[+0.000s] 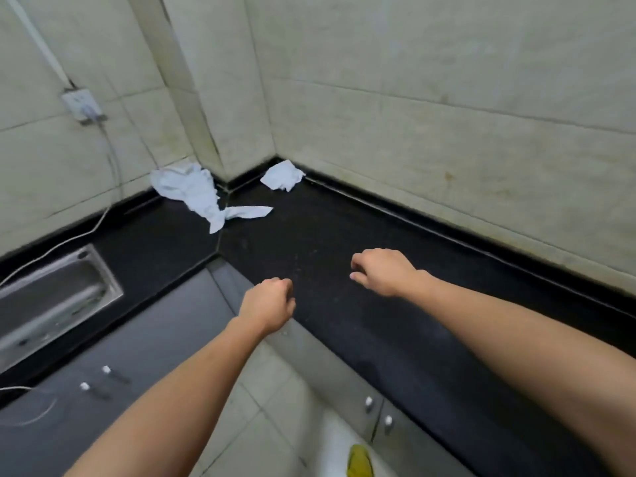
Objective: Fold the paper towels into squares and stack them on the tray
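A long crumpled white paper towel [199,194] lies on the black countertop [344,321] against the back wall corner. A smaller crumpled paper towel [283,175] sits in the far corner to its right. A metal tray [51,297] rests on the counter at the left. My left hand [268,306] hovers at the counter's front edge with fingers curled, holding nothing. My right hand [382,270] is over the counter, fingers curled downward, also holding nothing. Both hands are well short of the towels.
A wall socket [82,105] with a white cable [69,241] running down onto the counter sits at the left. Grey cabinet doors with small knobs [369,402] are below the counter. Tiled walls close in the corner. A yellow object [359,461] lies on the floor.
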`<action>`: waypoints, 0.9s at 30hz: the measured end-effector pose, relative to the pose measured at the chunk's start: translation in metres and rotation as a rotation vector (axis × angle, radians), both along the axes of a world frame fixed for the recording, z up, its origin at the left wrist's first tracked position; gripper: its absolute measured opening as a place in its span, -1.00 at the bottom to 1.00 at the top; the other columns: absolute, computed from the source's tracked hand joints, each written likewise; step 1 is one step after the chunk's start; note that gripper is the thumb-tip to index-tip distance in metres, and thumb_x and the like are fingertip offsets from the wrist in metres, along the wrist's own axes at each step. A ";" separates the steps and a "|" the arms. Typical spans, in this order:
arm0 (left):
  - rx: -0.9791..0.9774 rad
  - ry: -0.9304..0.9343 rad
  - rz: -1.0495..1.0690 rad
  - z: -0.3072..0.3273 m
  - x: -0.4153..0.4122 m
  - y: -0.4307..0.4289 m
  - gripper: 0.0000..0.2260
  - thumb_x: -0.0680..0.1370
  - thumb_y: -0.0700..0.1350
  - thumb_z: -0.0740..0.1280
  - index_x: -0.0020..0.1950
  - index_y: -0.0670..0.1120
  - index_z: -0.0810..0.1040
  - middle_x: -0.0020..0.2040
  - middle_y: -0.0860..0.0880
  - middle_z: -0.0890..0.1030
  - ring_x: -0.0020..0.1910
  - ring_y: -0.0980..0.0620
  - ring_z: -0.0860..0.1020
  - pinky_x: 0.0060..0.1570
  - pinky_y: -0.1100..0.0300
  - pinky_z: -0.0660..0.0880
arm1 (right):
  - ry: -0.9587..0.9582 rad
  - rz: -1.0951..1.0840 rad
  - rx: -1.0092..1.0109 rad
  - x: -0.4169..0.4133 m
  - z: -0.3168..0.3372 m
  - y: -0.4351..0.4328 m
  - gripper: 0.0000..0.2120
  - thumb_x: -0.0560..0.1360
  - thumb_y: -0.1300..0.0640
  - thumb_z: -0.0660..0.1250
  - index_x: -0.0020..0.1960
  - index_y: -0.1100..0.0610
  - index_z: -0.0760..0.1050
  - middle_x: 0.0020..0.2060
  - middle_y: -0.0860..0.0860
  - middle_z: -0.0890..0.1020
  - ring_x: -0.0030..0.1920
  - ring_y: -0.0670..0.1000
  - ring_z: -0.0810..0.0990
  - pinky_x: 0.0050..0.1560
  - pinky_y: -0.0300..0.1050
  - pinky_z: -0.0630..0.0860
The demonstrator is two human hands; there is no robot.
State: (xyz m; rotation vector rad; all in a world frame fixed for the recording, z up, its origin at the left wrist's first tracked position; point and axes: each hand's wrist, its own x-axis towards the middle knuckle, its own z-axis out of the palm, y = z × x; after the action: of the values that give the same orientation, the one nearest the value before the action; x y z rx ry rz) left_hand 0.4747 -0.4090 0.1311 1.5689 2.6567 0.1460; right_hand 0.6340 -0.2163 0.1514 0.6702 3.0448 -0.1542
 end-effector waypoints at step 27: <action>-0.114 -0.216 0.294 -0.049 -0.439 0.022 -0.85 0.52 -0.01 0.25 0.02 -0.02 0.53 0.02 -0.01 0.61 0.00 -0.05 0.56 -0.04 0.09 0.51 | -0.166 0.016 -0.230 -0.465 -0.092 0.076 -0.78 0.54 -0.08 0.24 0.11 -0.01 0.48 0.01 -0.01 0.61 0.01 0.07 0.56 -0.05 -0.03 0.50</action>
State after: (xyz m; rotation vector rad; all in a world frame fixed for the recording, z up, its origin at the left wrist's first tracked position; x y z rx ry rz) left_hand 0.0356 -0.3870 0.0822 1.0577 2.6523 0.1616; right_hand 0.1694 -0.1398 0.0598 0.6087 2.8146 -0.4190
